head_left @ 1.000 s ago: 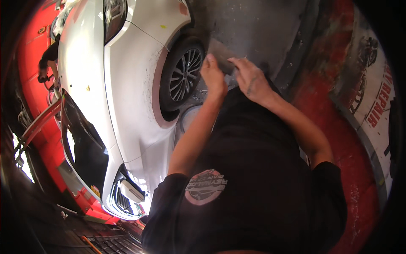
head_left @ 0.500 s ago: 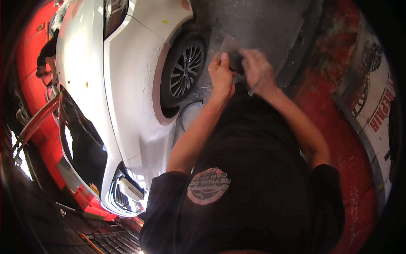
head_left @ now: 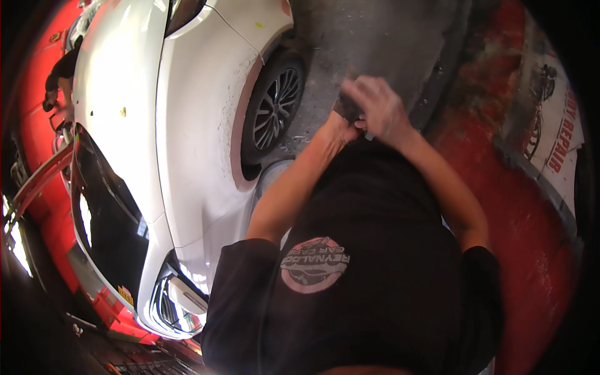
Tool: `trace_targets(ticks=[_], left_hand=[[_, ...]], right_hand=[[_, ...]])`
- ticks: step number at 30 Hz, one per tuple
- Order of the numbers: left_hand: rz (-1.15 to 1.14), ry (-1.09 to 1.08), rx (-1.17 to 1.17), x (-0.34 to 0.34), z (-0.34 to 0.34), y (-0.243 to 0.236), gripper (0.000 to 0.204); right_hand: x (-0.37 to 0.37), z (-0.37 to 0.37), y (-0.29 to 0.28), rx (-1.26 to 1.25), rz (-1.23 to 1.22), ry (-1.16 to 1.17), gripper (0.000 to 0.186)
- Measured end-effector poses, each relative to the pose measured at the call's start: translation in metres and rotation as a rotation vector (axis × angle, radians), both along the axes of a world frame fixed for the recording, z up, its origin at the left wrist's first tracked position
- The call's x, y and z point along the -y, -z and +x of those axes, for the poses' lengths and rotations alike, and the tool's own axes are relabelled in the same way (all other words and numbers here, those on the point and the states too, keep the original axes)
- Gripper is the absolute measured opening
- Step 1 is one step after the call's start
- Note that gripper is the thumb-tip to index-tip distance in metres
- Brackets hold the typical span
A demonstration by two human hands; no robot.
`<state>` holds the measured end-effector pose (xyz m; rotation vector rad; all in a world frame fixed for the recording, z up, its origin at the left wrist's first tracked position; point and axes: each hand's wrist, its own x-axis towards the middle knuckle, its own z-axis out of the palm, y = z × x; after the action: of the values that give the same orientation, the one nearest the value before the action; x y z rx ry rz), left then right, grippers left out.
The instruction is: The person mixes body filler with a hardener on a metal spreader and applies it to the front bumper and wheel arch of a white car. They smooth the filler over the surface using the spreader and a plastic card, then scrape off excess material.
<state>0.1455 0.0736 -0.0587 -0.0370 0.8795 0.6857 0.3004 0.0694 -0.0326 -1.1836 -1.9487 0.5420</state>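
Observation:
My two hands are together in front of my waist, beside the front wheel (head_left: 275,109) of a white car (head_left: 200,112). A small dark sheet (head_left: 346,108), sandpaper by its look, is in my left hand (head_left: 340,128), whose fingers are closed and partly hidden. Over it lies my right hand (head_left: 384,112), its fingers smeared by motion; whether it grips the sheet is unclear. Along the car's wheel arch (head_left: 240,125) runs a dull pinkish-brown band, with grey scuffs on the white paint beside it.
Partly behind my left forearm stands a pale grey, round-rimmed container (head_left: 270,174). A red-painted strip of floor (head_left: 494,200) lies to the right, with a white printed banner (head_left: 559,137) beyond. Across the car, another person in a black sleeve (head_left: 62,65) bends over.
The hands have come closer together, the right now overlapping the left. The left hand has turned and dropped slightly, its raised thumb no longer showing. The view has shifted a little.

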Motion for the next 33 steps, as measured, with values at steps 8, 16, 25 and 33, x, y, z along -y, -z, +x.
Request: trace_targets(ticks=[8, 16, 25, 33], left_hand=[[-0.034, 0.024, 0.044, 0.032, -0.048, 0.049, 0.023], [-0.08, 0.426, -0.663, 0.072, -0.092, 0.054, 0.036], [-0.24, 0.874, -0.854, 0.176, -0.134, 0.179, 0.043], [-0.117, 0.848, -0.634, 0.221, -0.173, 0.269, 0.068]], right_hand=[[0.05, -0.048, 0.013, -0.011, -0.013, -0.115, 0.033], [0.037, 0.007, 0.159, -1.052, -1.017, 0.528, 0.031], [0.012, -0.162, 0.221, -1.476, -1.365, 0.042, 0.03], [-0.079, -0.25, 0.267, -1.829, -1.461, -0.004, 0.016]])
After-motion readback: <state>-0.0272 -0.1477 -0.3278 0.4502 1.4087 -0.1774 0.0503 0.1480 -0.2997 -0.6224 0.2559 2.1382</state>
